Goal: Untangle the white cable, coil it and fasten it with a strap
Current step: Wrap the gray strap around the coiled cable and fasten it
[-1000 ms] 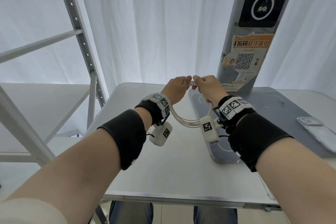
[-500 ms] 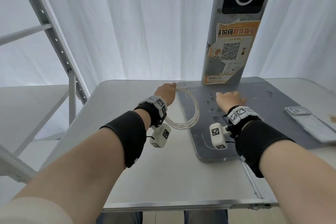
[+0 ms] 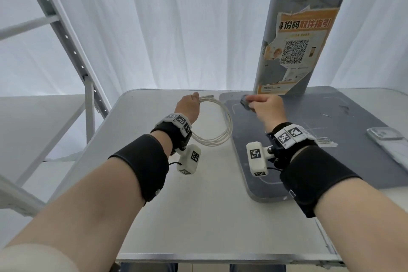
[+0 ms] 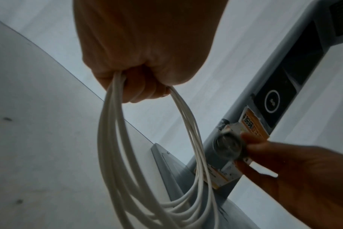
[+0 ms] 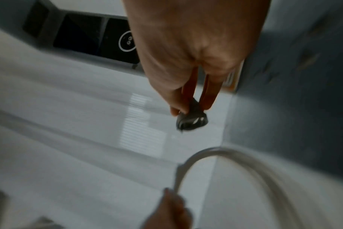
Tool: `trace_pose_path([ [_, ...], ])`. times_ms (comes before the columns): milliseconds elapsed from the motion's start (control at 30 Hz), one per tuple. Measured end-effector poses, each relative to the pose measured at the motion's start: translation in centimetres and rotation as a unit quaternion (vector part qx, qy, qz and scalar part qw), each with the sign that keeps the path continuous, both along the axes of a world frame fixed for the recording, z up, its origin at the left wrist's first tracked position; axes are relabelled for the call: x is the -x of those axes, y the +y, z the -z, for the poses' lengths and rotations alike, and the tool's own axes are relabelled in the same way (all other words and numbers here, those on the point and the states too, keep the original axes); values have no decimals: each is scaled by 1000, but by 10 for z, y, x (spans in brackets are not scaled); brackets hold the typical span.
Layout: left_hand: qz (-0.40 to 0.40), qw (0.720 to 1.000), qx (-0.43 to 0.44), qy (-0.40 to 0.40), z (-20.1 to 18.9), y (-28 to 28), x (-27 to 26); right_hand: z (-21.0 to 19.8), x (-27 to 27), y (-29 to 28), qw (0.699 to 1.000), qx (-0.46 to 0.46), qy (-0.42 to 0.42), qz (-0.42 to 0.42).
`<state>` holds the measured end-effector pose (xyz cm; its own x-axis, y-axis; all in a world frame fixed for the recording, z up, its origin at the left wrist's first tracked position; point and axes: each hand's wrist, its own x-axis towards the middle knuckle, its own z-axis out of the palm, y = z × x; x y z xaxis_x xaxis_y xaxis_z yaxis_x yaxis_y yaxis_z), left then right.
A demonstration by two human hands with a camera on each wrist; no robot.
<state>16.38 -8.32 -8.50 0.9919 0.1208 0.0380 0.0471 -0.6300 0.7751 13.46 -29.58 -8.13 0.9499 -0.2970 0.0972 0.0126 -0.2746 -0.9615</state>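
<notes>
The white cable [image 3: 217,125] is wound into a round coil of several loops. My left hand [image 3: 191,106] grips its far side in a fist [image 4: 143,65], with the loops [image 4: 116,147] hanging below it and one plug end [image 3: 208,96] poking out beside the thumb. My right hand [image 3: 263,106] is to the right, over the dark grey mat [image 3: 331,139]. It pinches a small dark rolled strap [image 3: 244,102] between thumb and fingers [image 5: 192,118]. The strap [image 4: 228,147] hangs close to the coil without touching it.
A grey post with an orange QR sticker [image 3: 295,51] stands at the back of the mat. A flat pale device [image 3: 390,141] lies at the right edge. A metal shelf frame [image 3: 72,51] rises left of the white table [image 3: 198,216]. White curtains close the back.
A second ago both hands held the coil together. My right hand let go, reached to the mat and now holds the dark strap. The left hand keeps the coil.
</notes>
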Motion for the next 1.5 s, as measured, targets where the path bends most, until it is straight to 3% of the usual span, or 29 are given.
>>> trace_pose_path([
  [100, -22, 999, 28, -4, 7, 21, -5, -13, -8, 39, 988, -121, -16, -91],
  [233, -48, 998, 42, -30, 10, 39, -17, -17, -17, 74, 969, -181, -15, -166],
  [567, -59, 990, 97, -84, 15, 53, -31, 13, -42, 112, 962, -217, -21, -165],
  [967, -41, 989, 80, -117, 28, 52, -41, 33, -50, 121, 975, -155, -31, -156],
  [1167, -9, 995, 56, -87, 28, 56, -40, 40, -41, 132, 983, -38, -63, -169],
  [1500, 5, 995, 55, -84, 25, 53, -34, 34, -36, 133, 986, -59, -63, -143],
])
